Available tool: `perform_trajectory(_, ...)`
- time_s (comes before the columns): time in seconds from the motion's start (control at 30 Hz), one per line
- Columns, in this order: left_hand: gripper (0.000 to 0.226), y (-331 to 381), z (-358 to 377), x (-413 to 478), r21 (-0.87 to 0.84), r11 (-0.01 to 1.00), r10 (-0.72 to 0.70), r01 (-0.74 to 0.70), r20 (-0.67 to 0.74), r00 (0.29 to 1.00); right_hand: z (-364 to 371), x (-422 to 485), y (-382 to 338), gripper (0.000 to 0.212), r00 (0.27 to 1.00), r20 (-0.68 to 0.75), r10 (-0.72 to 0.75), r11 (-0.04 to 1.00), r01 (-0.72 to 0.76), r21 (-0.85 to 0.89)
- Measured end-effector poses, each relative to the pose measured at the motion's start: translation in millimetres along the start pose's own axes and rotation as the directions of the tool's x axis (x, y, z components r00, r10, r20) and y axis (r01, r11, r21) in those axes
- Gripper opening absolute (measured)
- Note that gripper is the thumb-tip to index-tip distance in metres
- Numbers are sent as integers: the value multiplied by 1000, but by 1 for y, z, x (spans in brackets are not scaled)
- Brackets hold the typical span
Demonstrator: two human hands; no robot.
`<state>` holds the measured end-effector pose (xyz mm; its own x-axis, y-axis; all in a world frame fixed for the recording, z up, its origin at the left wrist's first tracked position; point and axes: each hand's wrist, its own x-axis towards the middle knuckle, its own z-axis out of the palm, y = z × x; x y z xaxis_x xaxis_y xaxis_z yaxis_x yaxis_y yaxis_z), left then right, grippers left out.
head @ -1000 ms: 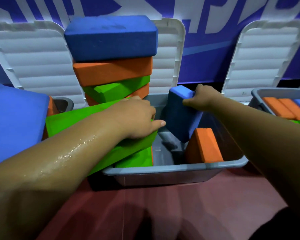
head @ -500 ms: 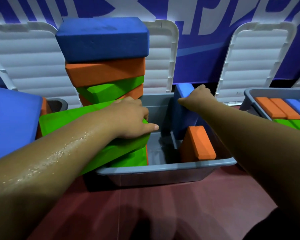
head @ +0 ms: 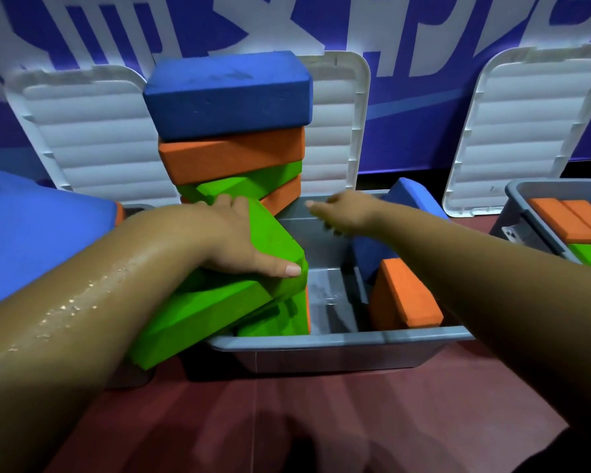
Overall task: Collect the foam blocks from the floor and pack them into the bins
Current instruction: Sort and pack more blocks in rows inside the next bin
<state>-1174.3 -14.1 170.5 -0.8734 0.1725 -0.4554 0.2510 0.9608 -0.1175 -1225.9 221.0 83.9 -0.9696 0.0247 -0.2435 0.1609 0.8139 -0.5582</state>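
Observation:
A grey bin [head: 338, 339] stands in front of me on the red floor. My left hand [head: 243, 240] grips a green foam block [head: 277, 233] tilted over the bin's left edge, thumb along its near corner. That block lies on another green block [head: 198, 315] leaning on the rim. My right hand [head: 345, 213] hovers over the bin's back with loose fingers, holding nothing. Just right of it a blue block [head: 410, 199] stands upright in the bin, with an orange block [head: 406, 298] leaning in front of it. Behind my left hand rises a stack topped by a blue block [head: 229, 97].
White ribbed lids [head: 93, 138] lean on the blue wall behind the bins. A second grey bin [head: 516, 196] at right holds orange and green blocks. A large blue block [head: 31, 233] fills the left. Bare red floor [head: 287, 421] lies in front.
My right hand has let go of the upright blue block and moved left over the bin. My left hand has slid further over the green block, which tilts more steeply.

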Motion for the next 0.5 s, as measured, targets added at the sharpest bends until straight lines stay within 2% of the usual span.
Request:
perform_trajectory(0.03, 186, -8, -5, -1, -14, 1000, 9, -9, 16, 1000, 10, -5, -8, 86, 974, 224, 47, 984, -85, 159)
perform_trajectory(0.07, 178, -16, -10, -2, -22, 999, 30, -29, 26, 999, 18, -9, -12, 101, 912, 406, 63, 954, -174, 244)
perform_trajectory(0.13, 147, -35, -16, -6, -29, 995, 100, -100, 16, 995, 31, -15, -16, 118, 778, 629, 9, 920, -253, 300)
perform_trajectory(0.2, 114, -54, -19, -10, -113, 981, 155, -159, -47, 987, 36, -18, -16, 120, 722, 691, -30, 915, -259, 310)
perform_trajectory(0.23, 105, -65, -19, -11, -171, 976, 128, -138, -71, 989, 36, -19, -15, 120, 716, 697, -33, 912, -265, 314)
perform_trajectory(0.3, 108, -85, -17, -11, -206, 978, -9, 6, -10, 1000, 35, -19, -12, 119, 702, 711, -45, 904, -274, 328)
perform_trajectory(0.37, 122, -97, -11, -15, -216, 951, -186, 223, 179, 966, 33, -21, -9, 113, 693, 717, -70, 899, -267, 346)
perform_trajectory(0.43, 120, -105, 0, -15, -424, 857, -173, 292, 298, 939, 33, -22, -7, 106, 695, 713, -89, 904, -245, 351)
perform_trajectory(0.5, 102, -103, 6, -14, -611, 754, -64, 241, 297, 953, 35, -22, -2, 103, 689, 720, -84, 902, -255, 349)
